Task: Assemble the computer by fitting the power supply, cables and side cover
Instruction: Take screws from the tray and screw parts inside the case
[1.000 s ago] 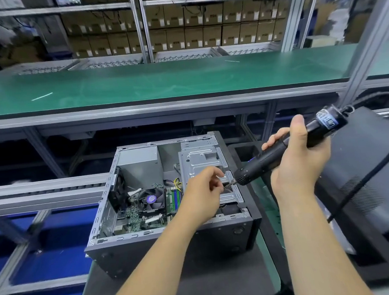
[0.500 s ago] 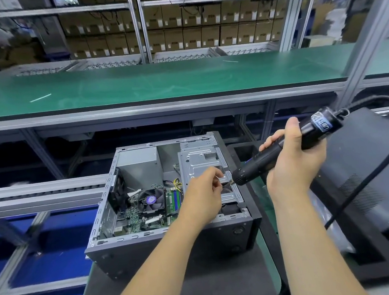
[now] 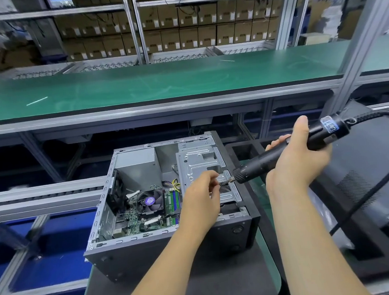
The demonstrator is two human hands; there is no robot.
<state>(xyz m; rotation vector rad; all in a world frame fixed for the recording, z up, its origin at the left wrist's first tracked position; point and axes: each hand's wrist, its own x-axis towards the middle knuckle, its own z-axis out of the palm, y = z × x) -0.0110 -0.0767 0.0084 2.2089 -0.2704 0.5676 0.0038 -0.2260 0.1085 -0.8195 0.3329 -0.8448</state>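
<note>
Two bare forearms reach in from the bottom edge — no sleeves, no gloves, no watch or band at either wrist. The left hand (image 3: 201, 202) and the right hand (image 3: 294, 159) carry no rings that can be seen. The nails are short and plain — one shows on the right thumb. The upper arms lie out of view.
</note>
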